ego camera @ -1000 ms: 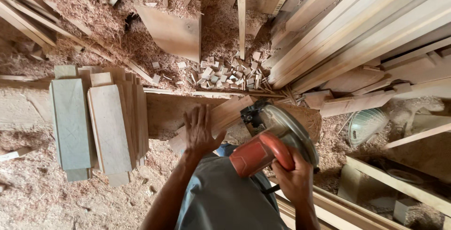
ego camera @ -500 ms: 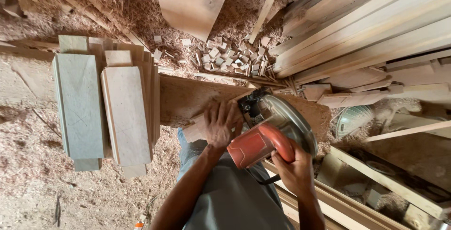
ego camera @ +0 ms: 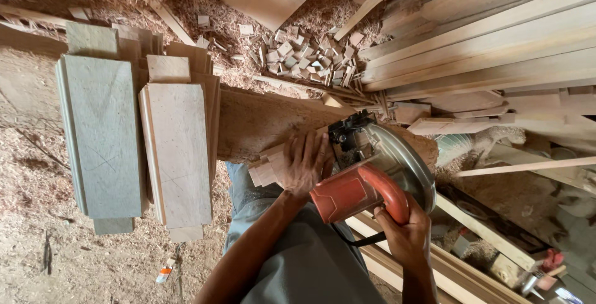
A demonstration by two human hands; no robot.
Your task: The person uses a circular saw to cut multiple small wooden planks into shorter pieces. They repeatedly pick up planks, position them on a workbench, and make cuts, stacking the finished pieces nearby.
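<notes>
My right hand (ego camera: 405,234) grips the orange handle of a circular saw (ego camera: 377,174) with a silver blade guard. The saw rests on a thick wooden block (ego camera: 261,121) in front of me. My left hand (ego camera: 305,162) presses flat on a small bundle of thin wood strips (ego camera: 267,169) lying on that block, right beside the saw's front. The blade itself is hidden under the guard.
Two stacks of cut boards (ego camera: 102,136) (ego camera: 177,155) lie to the left on sawdust. Small offcut blocks (ego camera: 307,56) are heaped beyond the block. Long planks (ego camera: 490,43) lean at the upper right, and more timber (ego camera: 447,260) runs along the lower right.
My left hand came down from open air onto the wood strips beside the saw. The view shifted, so the boards and block now sit lower and closer.
</notes>
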